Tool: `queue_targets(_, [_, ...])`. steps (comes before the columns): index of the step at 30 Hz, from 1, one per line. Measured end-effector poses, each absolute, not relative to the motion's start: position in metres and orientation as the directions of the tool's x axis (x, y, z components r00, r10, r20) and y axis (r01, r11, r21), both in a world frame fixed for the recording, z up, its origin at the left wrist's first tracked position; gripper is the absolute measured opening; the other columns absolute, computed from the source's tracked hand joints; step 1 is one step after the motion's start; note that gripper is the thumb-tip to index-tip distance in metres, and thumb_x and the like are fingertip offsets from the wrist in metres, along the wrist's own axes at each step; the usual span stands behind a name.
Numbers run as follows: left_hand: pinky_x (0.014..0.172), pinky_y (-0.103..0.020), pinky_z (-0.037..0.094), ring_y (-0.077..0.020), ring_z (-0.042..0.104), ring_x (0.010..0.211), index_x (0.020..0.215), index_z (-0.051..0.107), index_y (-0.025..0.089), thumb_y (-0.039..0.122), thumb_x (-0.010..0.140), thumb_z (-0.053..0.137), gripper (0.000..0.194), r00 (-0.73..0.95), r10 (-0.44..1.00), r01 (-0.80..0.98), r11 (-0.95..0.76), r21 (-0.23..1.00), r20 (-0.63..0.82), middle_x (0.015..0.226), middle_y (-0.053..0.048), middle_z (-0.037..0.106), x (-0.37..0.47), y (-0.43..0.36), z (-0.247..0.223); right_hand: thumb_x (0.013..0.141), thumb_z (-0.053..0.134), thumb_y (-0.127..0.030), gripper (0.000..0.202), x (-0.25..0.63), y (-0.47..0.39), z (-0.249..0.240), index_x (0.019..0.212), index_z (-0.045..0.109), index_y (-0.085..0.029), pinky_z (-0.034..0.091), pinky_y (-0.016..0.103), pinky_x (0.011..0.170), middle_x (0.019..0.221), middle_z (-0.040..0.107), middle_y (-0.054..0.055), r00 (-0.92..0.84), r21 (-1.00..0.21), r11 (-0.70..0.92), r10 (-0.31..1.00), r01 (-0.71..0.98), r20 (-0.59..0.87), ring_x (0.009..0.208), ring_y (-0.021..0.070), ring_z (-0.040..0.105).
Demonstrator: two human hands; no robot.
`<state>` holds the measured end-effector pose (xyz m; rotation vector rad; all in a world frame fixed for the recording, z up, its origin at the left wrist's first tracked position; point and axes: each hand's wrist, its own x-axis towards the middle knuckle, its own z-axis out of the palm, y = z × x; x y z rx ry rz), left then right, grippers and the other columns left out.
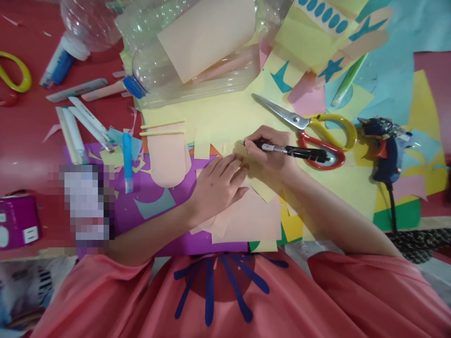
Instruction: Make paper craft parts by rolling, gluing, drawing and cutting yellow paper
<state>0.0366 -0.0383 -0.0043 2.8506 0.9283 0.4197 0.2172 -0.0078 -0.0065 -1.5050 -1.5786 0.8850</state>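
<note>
Red desk (21, 162) shows at our left, and overlapping coloured papers cover much of the middle and right. Our right hand (273, 148) is closed around a black pen (306, 153), its fingers pinching near the writing end, and the tip points at a small yellow paper piece (262, 184) between our hands. Our left hand (214, 188) is not clenched: it lies palm down with the fingers extended and slightly bent, touching the papers just beside the pen tip, its fingertips near our right hand. We cannot tell exactly which sheets lie under that palm.

Below the left hand we see a large pale pink sheet (252, 218), and to its left a rounded pale pink cutout (165, 159) on purple paper (123, 213). Beyond our right hand lie scissors (299, 120) with yellow and red handles, blades apart, and farther right a dark blue glue gun (387, 159). Clear plastic bottles (158, 70) lie past the papers, and several markers (89, 123) rest on the left, near a blue stick (127, 157)
</note>
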Motion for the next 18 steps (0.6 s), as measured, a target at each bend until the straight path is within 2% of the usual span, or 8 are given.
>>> queue_targets(4, [0.098, -0.042, 0.052, -0.0288, 0.062, 0.119, 0.116, 0.062, 0.01, 0.03, 0.094, 0.052, 0.031, 0.771, 0.587, 0.559, -0.81, 0.18, 0.247, 0.115, -0.016, 0.069, 0.037, -0.038, -0.004, 0.079, 0.061, -0.025, 0.014, 0.217, -0.007, -0.008, 0.066, 0.055, -0.023, 0.041, 0.028, 0.051, 0.058, 0.058, -0.004, -0.041, -0.888, 0.069, 0.998, 0.454, 0.057, 0.052, 0.0104, 0.049])
queue_targets(11, [0.1, -0.041, 0.051, -0.0285, 0.062, 0.12, 0.118, 0.062, 0.009, 0.029, 0.094, 0.052, 0.032, 0.776, 0.579, 0.556, -0.815, 0.165, 0.248, 0.12, -0.016, 0.068, 0.037, -0.038, -0.004, 0.074, 0.058, -0.022, 0.018, 0.222, -0.005, 0.0, 0.059, 0.049, -0.023, 0.035, 0.027, 0.046, 0.05, 0.049, -0.005, 0.068, -0.899, 0.035, 0.995, 0.437, 0.072, 0.048, 0.0104, 0.042])
queue_targets(18, [0.101, -0.042, 0.049, -0.0291, 0.06, 0.122, 0.12, 0.06, 0.009, 0.031, 0.095, 0.052, 0.035, 0.78, 0.584, 0.556, -0.812, 0.179, 0.227, 0.121, -0.018, 0.067, 0.036, -0.038, -0.005, 0.078, 0.063, -0.018, 0.019, 0.222, -0.003, 0.004, 0.062, 0.054, -0.023, 0.039, 0.028, 0.05, 0.055, 0.056, -0.003, -0.022, -0.893, -0.013, 0.999, 0.449, -0.026, 0.052, 0.0114, 0.047])
